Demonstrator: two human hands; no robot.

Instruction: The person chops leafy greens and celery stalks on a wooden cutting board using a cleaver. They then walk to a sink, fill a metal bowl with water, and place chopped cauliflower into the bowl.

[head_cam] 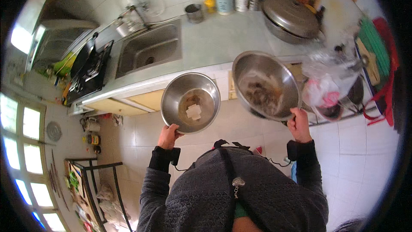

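Observation:
My left hand (168, 136) grips the near rim of a smaller stainless steel bowl (170, 103), its thumb over the edge. White pieces (193, 112) lie inside that bowl, around its middle. A larger stainless steel bowl (239, 67), tilted and somewhat blurred, is held at its near right rim by my right hand (299, 125). Dark brownish matter or a reflection shows in its bottom; I cannot tell which. Both bowls are apart from each other, in front of the counter's edge and above the tiled floor.
Beyond the bowls runs a counter (212, 42) with a metal sink (180, 38), a metal cup (194, 13), utensil holders (225, 4) and a large lidded pan (291, 16). A black stove (93, 77) stands left. Plastic bags (325, 87) sit on a rack at right; a black-framed table (99, 167) is lower left.

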